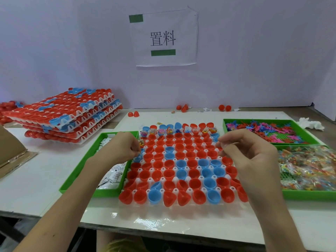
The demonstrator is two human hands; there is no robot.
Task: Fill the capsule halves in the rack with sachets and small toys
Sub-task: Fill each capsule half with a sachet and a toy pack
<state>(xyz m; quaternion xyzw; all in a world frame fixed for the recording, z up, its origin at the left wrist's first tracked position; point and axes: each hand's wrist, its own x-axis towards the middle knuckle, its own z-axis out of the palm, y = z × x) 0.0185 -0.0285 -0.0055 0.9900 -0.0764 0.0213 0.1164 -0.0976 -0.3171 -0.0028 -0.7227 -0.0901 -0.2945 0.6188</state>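
Capsule halves (169,174) mouths-up in rack (181,203); left grip (123,150) pinched; right grip (241,150) curled, contents unclear.

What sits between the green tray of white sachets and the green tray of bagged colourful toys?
In the head view, the white rack of red and blue capsule halves lies between the sachet tray and the bagged-toy tray; both hands hover over it.

Glossy plastic capsule halves (169,174) fill a white plastic rack (174,190) on a shiny tabletop (154,222).

I am reading "置料" in black on the white paper sign (164,39) taped to the wall; the sachets' (114,174) print is staying illegible.
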